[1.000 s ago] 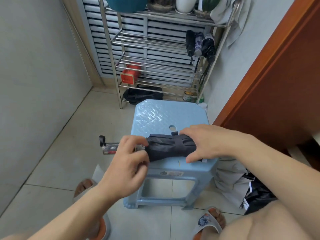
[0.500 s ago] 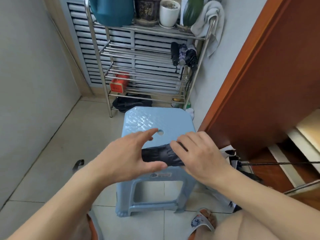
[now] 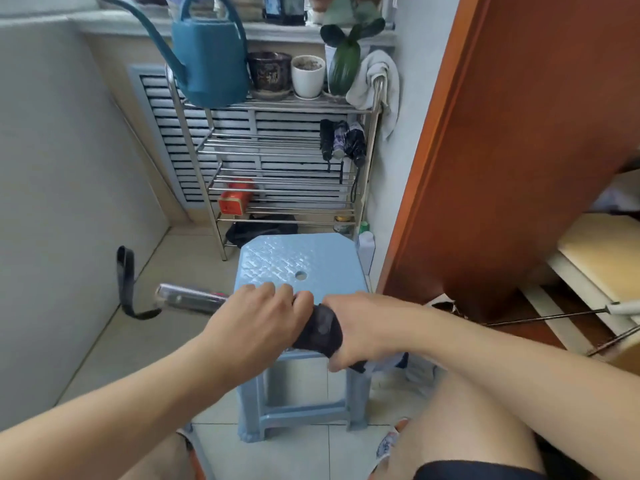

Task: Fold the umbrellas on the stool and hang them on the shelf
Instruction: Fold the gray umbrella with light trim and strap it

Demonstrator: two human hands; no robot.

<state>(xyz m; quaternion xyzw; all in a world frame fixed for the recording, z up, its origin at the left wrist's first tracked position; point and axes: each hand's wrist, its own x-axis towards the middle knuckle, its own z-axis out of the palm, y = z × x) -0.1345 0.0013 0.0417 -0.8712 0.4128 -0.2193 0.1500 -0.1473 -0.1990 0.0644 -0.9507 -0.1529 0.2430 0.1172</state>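
Gripping the compact black fabric folding umbrella (image 3: 320, 329) from both ends, the left hand (image 3: 258, 318) curls round the part next to the handle while the right hand (image 3: 363, 327) wraps the rolled canopy, fingers tucked under it. The bundle sits at the near edge of the pale blue plastic stool (image 3: 294, 258), its shiny silver-grey handle (image 3: 190, 299) jutting out to the left with a black wrist strap loop (image 3: 126, 282) swinging free. Judging by its size, the umbrella is probably light, but the canopy is soft and slick and likely to unroll if the right hand loosens. The handle is the rigid part and the safest hold. The strap looks like the natural thing to hook over the steel wire shelf rack (image 3: 277, 157), where three folded dark umbrellas (image 3: 343, 140) already hang at the right end.
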